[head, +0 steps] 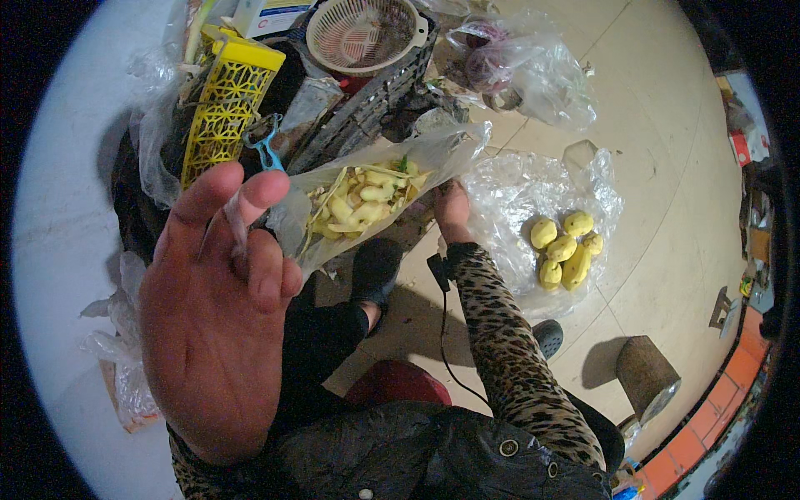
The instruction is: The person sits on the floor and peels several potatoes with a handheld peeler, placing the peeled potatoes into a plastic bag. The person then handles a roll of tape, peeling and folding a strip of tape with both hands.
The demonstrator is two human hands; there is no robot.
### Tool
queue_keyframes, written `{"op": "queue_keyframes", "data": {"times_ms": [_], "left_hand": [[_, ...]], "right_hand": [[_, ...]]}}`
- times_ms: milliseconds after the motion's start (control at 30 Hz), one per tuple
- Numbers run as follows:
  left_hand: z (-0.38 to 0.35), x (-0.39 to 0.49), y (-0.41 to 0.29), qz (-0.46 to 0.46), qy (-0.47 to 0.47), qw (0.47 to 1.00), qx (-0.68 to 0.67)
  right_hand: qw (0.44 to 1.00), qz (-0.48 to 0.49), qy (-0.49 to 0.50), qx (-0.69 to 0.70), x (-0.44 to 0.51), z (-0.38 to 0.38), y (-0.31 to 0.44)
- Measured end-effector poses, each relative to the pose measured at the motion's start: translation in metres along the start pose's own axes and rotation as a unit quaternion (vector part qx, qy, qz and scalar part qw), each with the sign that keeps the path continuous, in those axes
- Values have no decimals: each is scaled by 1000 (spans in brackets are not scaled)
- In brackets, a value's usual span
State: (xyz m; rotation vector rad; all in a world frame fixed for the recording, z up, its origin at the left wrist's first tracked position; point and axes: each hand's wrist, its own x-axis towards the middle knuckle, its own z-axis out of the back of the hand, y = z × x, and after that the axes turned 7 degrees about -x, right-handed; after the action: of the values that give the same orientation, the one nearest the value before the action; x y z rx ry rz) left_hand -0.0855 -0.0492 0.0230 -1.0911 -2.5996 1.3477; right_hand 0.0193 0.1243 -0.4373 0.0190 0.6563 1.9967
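My left hand (219,306) is raised close to the camera, palm towards me, with film of a clear plastic bag (431,156) caught between its bent fingers. Yellow potato peelings (365,200) lie inside the bag, which is stretched out between my hands. At the bag's right side is my right hand (452,211); its fingertips are hidden, but the taut bag edge runs into its grip. A blue peeler (267,147) shows just beyond my left fingertips; whether it touches them I cannot tell. Several peeled potatoes (562,248) rest to the right on a spread plastic sheet (512,200).
A yellow plastic basket (228,112), a dark crate (375,94) and a cream colander (365,37) crowd the far side. Red onions (490,65) sit in another bag. On the tiled floor (650,187) stands a wooden block (647,375). A black cable (444,325) hangs by my right sleeve.
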Motion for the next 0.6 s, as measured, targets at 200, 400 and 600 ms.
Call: {"op": "queue_keyframes", "data": {"times_ms": [200,400,600], "left_hand": [[1,-2,0,-5,22,1000,-6],[-3,-9,5,-18,31,999,-9],[-8,-9,8,-11,25,1000,-11]], "right_hand": [[832,-138,28,537,-11,31,-43],[918,-126,93,364,-34,46,-55],[981,13,-33,192,-46,30,-42]]}}
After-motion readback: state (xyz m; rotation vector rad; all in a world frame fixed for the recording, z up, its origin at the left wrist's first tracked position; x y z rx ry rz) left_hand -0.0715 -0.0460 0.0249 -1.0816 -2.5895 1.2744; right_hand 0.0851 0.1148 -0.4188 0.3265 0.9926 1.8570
